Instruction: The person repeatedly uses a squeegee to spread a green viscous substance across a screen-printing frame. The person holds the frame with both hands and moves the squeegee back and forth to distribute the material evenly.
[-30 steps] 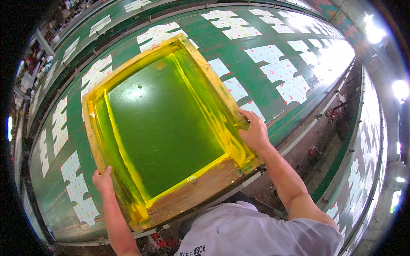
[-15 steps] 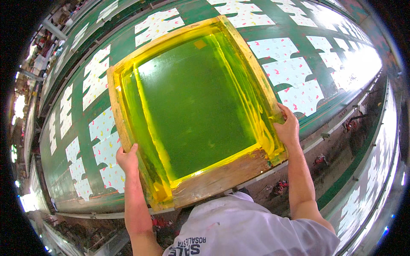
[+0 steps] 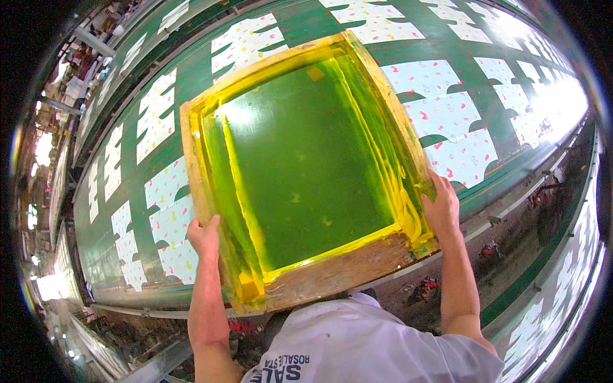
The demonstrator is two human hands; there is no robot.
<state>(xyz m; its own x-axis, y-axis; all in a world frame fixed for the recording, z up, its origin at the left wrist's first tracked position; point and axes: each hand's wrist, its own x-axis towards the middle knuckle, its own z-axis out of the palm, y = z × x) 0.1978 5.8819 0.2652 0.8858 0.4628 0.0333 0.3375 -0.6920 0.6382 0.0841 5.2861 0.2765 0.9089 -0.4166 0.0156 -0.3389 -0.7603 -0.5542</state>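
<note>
A wooden-framed printing screen (image 3: 306,166) is held in front of me, tilted, over the edge of a green table. Yellow ink coats its inner borders, thickest at the lower right corner, and the mesh looks dark green. My left hand (image 3: 205,236) grips the left side of the frame, thumb on top. On the opposite side, my right hand (image 3: 442,205) is wrapped round the frame near the lower right corner. The fingers of both hands are partly hidden by the wood. White cut fabric pieces (image 3: 447,115) with small coloured prints lie on the table around the screen.
The long green table (image 3: 191,76) carries rows of more printed pieces toward the far right. A metal rail (image 3: 491,220) runs along its near edge. Another table with white pieces (image 3: 555,319) stands at the right, across a dark gap. Cluttered shelving (image 3: 83,70) is at the far left.
The screen stays in both hands, with its position against the table pieces nearly the same. The whole view has shifted slightly, so the table and screen appear farther right and a little lower.
</note>
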